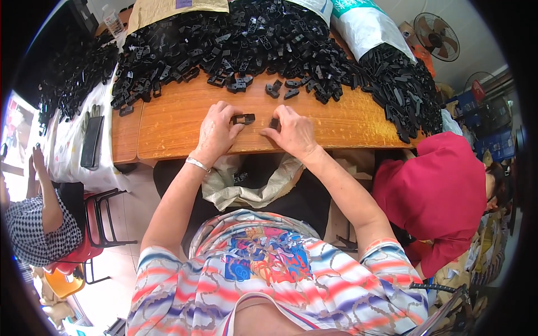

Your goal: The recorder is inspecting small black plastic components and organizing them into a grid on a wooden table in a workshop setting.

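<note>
My left hand (218,130) pinches a small black plastic part (244,119), rectangular with an opening in it, just above the table's front edge. A hand's width to the right, my right hand (292,130) has thumb and fingers closed on another small black plastic piece (274,124), partly hidden by the fingers. The two pieces are apart. Beyond my hands lies a big heap of black plastic parts (218,50), with a few loose ones (273,88) at its near side. On my lap, below my hands, an open woven sack (246,196) holds some dark pieces.
The wooden table (190,126) spans the front. A second heap of longer black strips (398,84) spills from a white sack (370,28) at right. A person in a red top (431,196) bends close on my right; another person in checks (42,229) sits far left.
</note>
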The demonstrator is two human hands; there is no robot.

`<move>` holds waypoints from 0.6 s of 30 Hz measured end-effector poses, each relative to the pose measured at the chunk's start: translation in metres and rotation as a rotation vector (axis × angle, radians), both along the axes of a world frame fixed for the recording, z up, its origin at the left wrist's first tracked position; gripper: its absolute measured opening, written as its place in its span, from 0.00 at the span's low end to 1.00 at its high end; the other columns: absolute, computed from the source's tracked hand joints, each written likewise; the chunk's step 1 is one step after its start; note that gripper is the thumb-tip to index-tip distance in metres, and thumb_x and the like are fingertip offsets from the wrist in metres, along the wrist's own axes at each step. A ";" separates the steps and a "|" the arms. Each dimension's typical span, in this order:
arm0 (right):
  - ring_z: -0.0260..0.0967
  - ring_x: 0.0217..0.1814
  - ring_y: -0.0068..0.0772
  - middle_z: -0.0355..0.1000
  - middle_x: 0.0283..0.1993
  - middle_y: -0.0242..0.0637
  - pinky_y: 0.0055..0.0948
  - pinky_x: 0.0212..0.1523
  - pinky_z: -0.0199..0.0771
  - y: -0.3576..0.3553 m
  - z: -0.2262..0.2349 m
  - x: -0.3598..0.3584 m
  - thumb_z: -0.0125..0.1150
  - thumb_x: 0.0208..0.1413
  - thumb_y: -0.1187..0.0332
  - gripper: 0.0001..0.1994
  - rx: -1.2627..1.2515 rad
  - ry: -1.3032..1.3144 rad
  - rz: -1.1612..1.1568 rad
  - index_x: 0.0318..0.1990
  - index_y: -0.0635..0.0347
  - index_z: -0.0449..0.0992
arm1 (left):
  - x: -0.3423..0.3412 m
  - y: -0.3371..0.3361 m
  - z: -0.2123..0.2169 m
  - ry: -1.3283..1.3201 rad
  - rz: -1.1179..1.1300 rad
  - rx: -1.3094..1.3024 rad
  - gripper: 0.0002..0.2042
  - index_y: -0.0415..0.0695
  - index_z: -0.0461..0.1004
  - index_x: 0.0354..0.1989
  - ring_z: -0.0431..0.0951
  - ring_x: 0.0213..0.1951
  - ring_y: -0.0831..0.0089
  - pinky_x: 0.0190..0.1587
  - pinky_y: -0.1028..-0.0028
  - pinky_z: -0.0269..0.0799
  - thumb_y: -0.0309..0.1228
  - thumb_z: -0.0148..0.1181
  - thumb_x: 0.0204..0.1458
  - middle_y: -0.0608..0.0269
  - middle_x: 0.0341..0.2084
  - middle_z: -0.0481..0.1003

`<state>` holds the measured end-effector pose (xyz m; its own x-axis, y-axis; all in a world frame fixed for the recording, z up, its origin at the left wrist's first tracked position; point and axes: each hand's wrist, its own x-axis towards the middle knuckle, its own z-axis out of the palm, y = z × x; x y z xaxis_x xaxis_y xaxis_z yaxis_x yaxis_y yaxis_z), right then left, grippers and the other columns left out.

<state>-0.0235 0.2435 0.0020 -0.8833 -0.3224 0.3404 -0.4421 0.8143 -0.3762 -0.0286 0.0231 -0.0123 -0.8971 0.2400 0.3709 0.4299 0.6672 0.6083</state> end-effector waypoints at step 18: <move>0.77 0.35 0.37 0.77 0.36 0.40 0.34 0.37 0.77 0.004 0.014 0.011 0.71 0.48 0.66 0.16 -0.095 -0.181 -0.052 0.41 0.63 0.74 | 0.005 -0.008 0.005 0.011 0.017 -0.051 0.13 0.43 0.76 0.38 0.71 0.44 0.56 0.47 0.63 0.70 0.24 0.68 0.42 0.57 0.37 0.73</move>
